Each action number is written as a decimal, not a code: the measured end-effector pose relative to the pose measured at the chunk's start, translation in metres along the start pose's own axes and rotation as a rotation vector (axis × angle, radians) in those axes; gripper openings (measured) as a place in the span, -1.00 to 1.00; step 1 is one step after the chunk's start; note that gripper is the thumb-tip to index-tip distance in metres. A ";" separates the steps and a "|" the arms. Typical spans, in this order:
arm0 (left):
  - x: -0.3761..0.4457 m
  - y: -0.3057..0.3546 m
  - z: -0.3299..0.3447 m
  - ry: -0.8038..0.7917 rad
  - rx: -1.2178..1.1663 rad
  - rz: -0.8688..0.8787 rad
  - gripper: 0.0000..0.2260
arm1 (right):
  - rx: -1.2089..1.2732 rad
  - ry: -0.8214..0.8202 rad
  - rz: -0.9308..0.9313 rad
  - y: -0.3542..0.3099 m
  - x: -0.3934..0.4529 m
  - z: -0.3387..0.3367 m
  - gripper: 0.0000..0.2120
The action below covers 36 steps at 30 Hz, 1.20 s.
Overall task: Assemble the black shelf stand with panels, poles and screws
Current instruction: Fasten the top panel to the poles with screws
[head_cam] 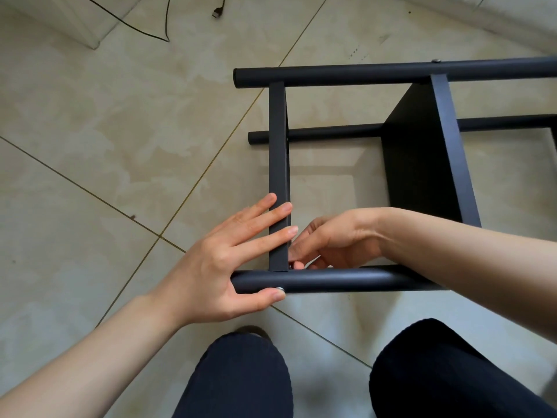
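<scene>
Black and matte, the half-built shelf stand [422, 152] lies on its side on the tiled floor [120, 146], filling the frame from the centre out toward 3 o'clock. 3 poles show: a far pole [361, 74] toward 12 o'clock, a lower pole [325, 132] resting on the floor behind, and the near pole [331, 279] just in front of the person's knees [241, 375] at 6 o'clock. 2 panels stand on edge between them, the left panel [278, 164] and the right panel [428, 158].

The left hand [223, 267] is open: straight fingers press flat on the edge of the left panel while the thumb pushes a silver screw [280, 288] against the near pole at the joint. The right hand [334, 241] reaches inside the frame with fingers curled at that same corner; what it pinches, if anything, is hidden, so I cannot tell.

The poles and panels look stiff, and the whole frame should be light enough to shift by 1 hand. Smooth round tubes may roll or slip, so the best hold is close to a joint, bracing panel against pole. The small screw could easily drop.

A cable [150, 28] with a plug lies at 11 o'clock.
</scene>
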<state>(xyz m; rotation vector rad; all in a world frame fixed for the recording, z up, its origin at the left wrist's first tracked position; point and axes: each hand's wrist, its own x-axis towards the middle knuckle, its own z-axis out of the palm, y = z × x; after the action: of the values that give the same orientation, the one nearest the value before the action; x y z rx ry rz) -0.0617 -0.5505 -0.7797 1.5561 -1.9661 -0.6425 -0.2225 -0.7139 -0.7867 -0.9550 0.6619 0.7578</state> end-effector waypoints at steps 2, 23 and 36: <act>0.000 0.000 0.000 -0.002 -0.007 -0.005 -0.40 | -0.032 0.019 0.006 0.000 -0.001 -0.002 -0.78; -0.001 0.000 0.002 0.000 -0.028 -0.016 -0.39 | -0.125 0.085 -0.013 -0.007 -0.001 0.010 -0.87; -0.002 0.000 0.002 -0.006 -0.034 -0.024 -0.39 | -0.108 0.067 -0.037 -0.006 -0.002 0.006 -0.83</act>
<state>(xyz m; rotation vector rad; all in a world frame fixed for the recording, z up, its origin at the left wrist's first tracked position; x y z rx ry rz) -0.0628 -0.5488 -0.7818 1.5615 -1.9330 -0.6876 -0.2180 -0.7116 -0.7799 -1.0921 0.6648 0.7375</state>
